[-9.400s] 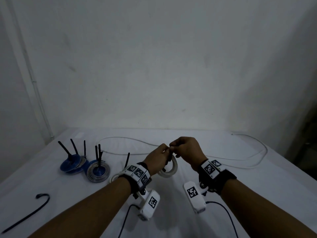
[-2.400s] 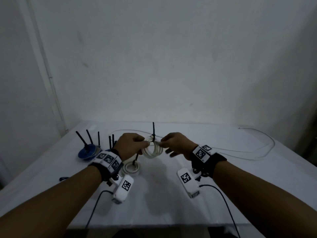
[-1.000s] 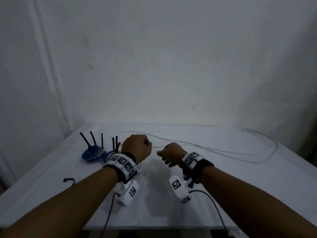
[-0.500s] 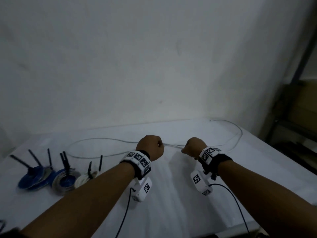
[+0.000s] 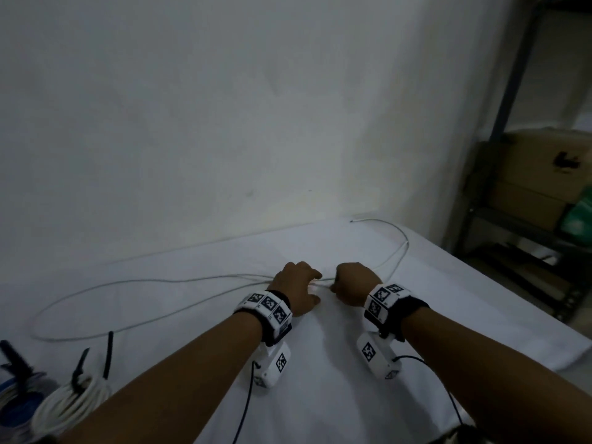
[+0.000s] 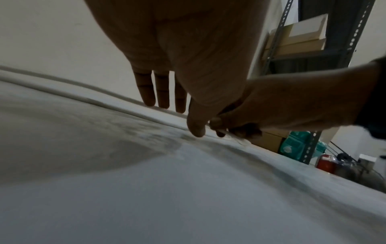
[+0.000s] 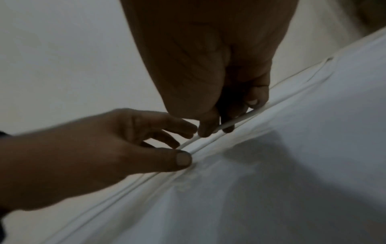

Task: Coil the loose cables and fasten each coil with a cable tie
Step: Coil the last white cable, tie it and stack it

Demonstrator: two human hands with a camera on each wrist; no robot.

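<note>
A long loose white cable (image 5: 192,279) lies in a wide loop across the white table (image 5: 320,395). My right hand (image 5: 334,285) pinches it between thumb and fingers, and the right wrist view shows the cable (image 7: 250,113) caught in that pinch. My left hand (image 5: 315,286) is just to its left with fingers (image 6: 146,92) straight and its thumb (image 7: 181,158) on the cloth beside the cable, not closed round it. A white coil (image 5: 70,402) fastened with a black tie (image 5: 80,366) lies at the near left.
A blue coil (image 5: 19,408) with black tie tails sits at the far left edge of view. A metal shelf with cardboard boxes (image 5: 538,174) stands past the table's right edge. The wall runs along the back. Thin black wrist-camera leads (image 5: 243,411) hang near me.
The tied white coil was laid down at the left. My view swung right, and both hands moved onto the long loose cable, where my right hand took hold.
</note>
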